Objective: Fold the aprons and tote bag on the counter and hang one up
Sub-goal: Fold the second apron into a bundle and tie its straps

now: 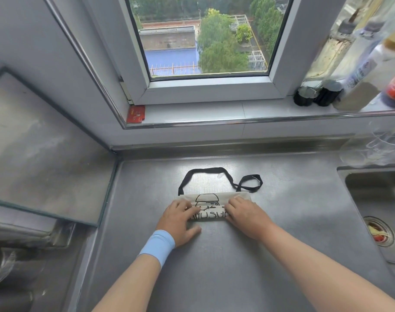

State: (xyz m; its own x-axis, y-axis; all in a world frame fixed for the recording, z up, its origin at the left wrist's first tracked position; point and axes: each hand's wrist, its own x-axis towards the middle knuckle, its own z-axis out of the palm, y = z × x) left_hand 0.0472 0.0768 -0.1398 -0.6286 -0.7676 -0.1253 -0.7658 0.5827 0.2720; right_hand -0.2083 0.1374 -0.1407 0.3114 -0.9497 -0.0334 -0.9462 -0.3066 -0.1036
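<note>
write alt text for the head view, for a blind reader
A left hand and right hand press a folded beige cloth tote bag with black print onto a grey steel counter, its black straps lying loose toward the window. A steel sink sits at right.

Both arms forward, left grip (177,218) palm-down, right grip (246,216) palm-down

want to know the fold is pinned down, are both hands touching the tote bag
Touching. The head view shows the left hand and right hand resting on the folded tote bag, fingers overlapping its cloth with no gap.
</note>
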